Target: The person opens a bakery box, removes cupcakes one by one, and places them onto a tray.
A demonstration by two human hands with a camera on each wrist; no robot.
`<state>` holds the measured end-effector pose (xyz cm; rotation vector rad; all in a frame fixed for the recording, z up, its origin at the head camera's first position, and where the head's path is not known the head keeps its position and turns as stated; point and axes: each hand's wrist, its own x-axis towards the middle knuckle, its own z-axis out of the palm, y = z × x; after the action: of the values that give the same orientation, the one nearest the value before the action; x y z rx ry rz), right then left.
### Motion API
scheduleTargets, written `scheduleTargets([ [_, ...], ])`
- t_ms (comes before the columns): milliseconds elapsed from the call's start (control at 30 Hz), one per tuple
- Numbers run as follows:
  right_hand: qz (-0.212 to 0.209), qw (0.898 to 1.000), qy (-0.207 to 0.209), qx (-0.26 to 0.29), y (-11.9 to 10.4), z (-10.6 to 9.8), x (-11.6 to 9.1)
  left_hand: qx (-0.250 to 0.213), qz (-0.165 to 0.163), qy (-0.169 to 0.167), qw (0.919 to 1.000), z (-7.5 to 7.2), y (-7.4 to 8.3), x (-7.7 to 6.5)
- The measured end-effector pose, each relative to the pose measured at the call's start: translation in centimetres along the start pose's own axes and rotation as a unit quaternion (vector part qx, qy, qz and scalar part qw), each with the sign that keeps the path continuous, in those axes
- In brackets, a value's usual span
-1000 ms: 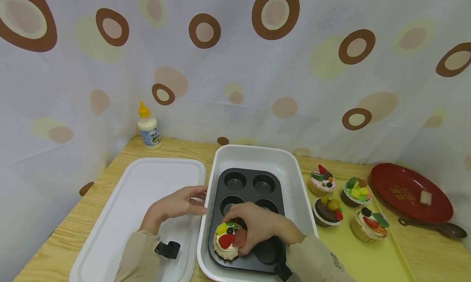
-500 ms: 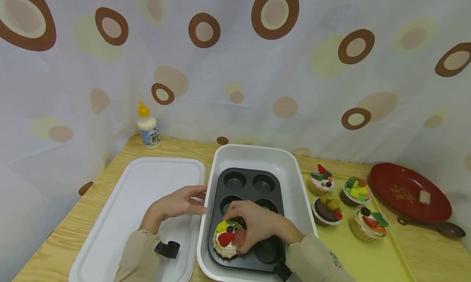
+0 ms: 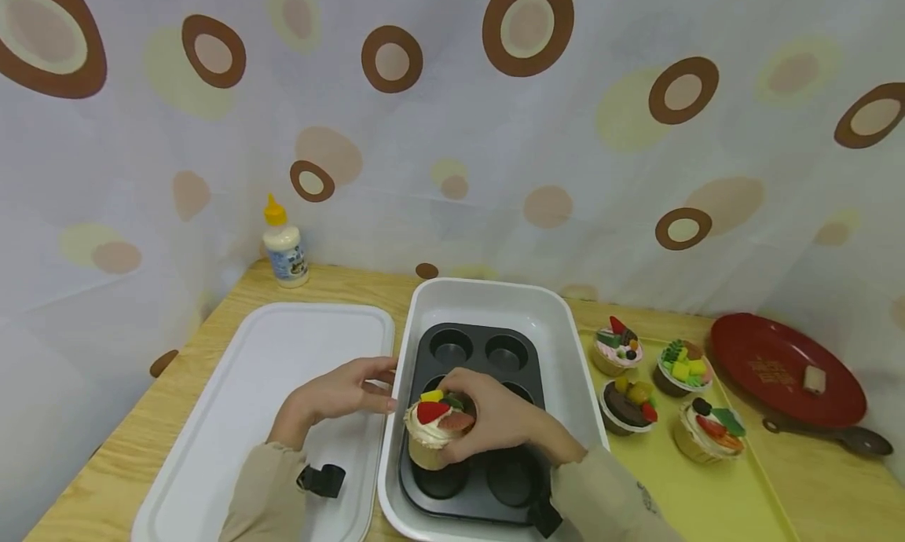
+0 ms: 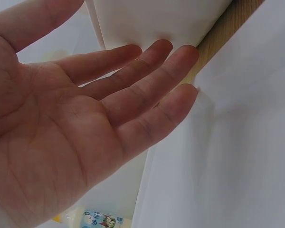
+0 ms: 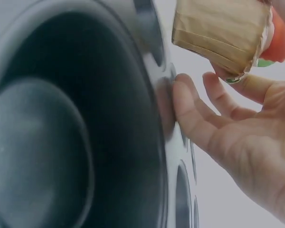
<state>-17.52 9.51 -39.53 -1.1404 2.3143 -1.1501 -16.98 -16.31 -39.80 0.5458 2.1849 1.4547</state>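
Note:
A cupcake [image 3: 428, 433] topped with cream, a strawberry piece and other fruit is gripped between the thumb and fingers of my right hand [image 3: 495, 418]. It is held above the near-left cup of a dark muffin tin [image 3: 488, 504]; in the right wrist view its tan paper wrapper [image 5: 218, 31] is clear of the tin. The tin lies in a white deep tray [image 3: 566, 353]. My left hand [image 3: 346, 389] has its fingers extended at that tray's left wall, and in the left wrist view the fingertips [image 4: 183, 54] touch or nearly touch the wall.
On the left lies a flat white tray or lid [image 3: 311, 330], with a yellow-capped bottle [image 3: 286, 251] behind it. Several cupcakes, one chocolate-topped [image 3: 625, 408], stand on a yellow tray [image 3: 679, 495]. A red plate [image 3: 778, 353] and a dark spoon [image 3: 866, 440] are at far right.
My right hand has lifted the cupcake up out of the near-left cup and tilted it slightly, so its wrapper now shows. The left hand has stayed put.

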Motion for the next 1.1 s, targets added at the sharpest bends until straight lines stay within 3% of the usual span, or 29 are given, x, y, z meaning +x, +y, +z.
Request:
scheduleTargets([
  [167, 0.041, 0.998, 0.041, 0.033, -0.2, -0.7, -0.4, 0.006, 0.004, -0.002, 1.0, 0.0, 0.2, 0.0],
  [300, 0.081, 0.994, 0.05, 0.051, -0.6, -1.7, -0.7, 0.012, 0.008, -0.001, 0.9999, 0.0, 0.2, 0.1],
  [500, 0.103, 0.993, 0.063, -0.003, -1.3, -3.0, -1.2, 0.013, 0.011, 0.0, 0.9998, -0.1, 0.3, 0.0],
  [700, 0.111, 0.991, 0.075, -0.024, -2.2, -4.3, -2.5, 0.013, 0.027, -0.006, 0.9995, -0.2, 0.2, -0.1],
  [967, 0.147, 0.985, 0.087, 0.024, -3.1, -6.5, -5.7, 0.004, 0.028, -0.006, 0.9996, -0.1, 0.1, -0.4],
  [1100, 0.135, 0.983, 0.119, 0.024, -2.8, -7.6, -8.4, 0.001, 0.03, -0.007, 0.9995, -0.1, 0.0, -0.4],
])
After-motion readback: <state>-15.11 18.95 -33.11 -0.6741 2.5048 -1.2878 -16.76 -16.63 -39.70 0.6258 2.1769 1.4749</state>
